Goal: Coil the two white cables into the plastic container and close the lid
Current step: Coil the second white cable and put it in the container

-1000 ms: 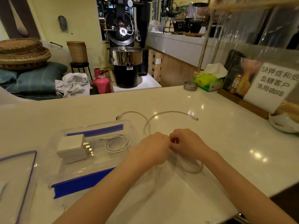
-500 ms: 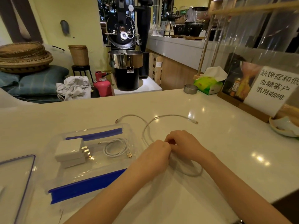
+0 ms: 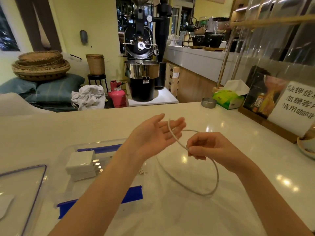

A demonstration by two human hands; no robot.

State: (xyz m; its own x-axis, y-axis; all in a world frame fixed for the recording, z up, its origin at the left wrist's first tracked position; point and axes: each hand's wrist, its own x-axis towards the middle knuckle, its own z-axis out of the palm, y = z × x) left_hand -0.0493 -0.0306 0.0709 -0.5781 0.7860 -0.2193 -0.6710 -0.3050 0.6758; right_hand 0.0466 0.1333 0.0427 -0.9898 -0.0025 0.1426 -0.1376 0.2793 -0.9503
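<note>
A white cable (image 3: pixel 216 174) forms a big loop above the white counter (image 3: pixel 238 137). My right hand (image 3: pixel 210 149) pinches it between thumb and fingers. The cable runs from there up across the fingers of my left hand (image 3: pixel 153 135), which is raised palm up with fingers straight and apart. The clear plastic container (image 3: pixel 68 150) with blue clips (image 3: pixel 133 193) sits to the left, holding white chargers (image 3: pixel 81 163). My left forearm covers most of the container's right part; a small connector (image 3: pixel 142 172) shows beside it. The clear lid (image 3: pixel 36 183) lies at the far left.
A green tissue box (image 3: pixel 227 99) and a small metal dish (image 3: pixel 208 102) stand at the counter's far right. A printed sign (image 3: pixel 296 103) and a bowl (image 3: pixel 306 148) line the right edge. A coffee roaster (image 3: pixel 142 79) stands beyond the counter.
Both hands have risen off the counter. My left hand has opened palm up, and the cable now lies over its fingers. The cable's far ends have left the counter.
</note>
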